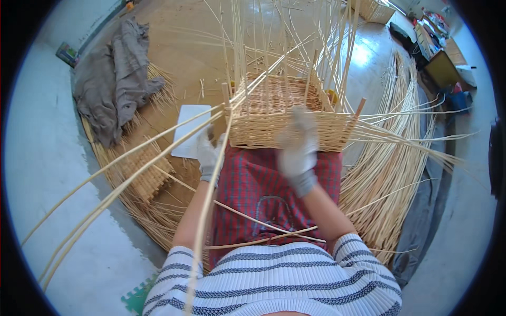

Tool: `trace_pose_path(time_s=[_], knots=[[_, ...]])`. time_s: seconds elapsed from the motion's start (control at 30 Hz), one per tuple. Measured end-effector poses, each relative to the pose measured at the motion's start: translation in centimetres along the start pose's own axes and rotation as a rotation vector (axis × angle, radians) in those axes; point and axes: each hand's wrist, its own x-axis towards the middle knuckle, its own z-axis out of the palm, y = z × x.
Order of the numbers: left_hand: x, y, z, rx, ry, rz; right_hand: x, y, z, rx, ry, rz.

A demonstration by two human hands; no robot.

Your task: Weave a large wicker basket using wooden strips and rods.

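A half-woven wicker basket rests on my lap over a red checked cloth, with upright stakes rising from its far and side walls. My left hand, in a whitish glove, is beside the basket's near left corner, its thumb and fingers apart. A long strand passes in front of it. In front of the near wall is my right hand, also gloved and smeared by motion; its fingers cannot be made out. Loose wicker strands stretch from the left corner toward the lower left. Others fan out to the right.
A big bundle of wicker rods lies on the floor at right. At left are a grey cloth, a woven piece and a white flat sheet. Another basket stands at the far right.
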Motion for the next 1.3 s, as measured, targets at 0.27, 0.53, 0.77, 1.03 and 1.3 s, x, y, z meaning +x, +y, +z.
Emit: trace_pose_path(time_s=[0.27, 0.53, 0.77, 1.03, 1.3], knots=[[1.9, -0.7, 0.1, -0.024, -0.349, 0.066, -1.0, -4.7, 11.7, 0.701, -0.616, 0.042], [4.8, 0.8, -0.8, 0.424, -0.393, 0.439, 7.6, 9.0, 21.3, 0.195, -0.222, 0.904], [5.6, 1.1, -1.2, 0.634, -0.496, 0.257, 5.9, 10.6, 23.2, 0.368, -0.138, 1.146], [6.0, -1.5, -0.2, 0.547, -0.413, 0.262, 11.5, 4.1, 18.0, 0.228, -0.421, 0.435], [7.0, -4.9, 0.2, 0.486, -0.324, 0.542, 14.0, -2.3, 17.9, 0.207, 0.142, -0.1]])
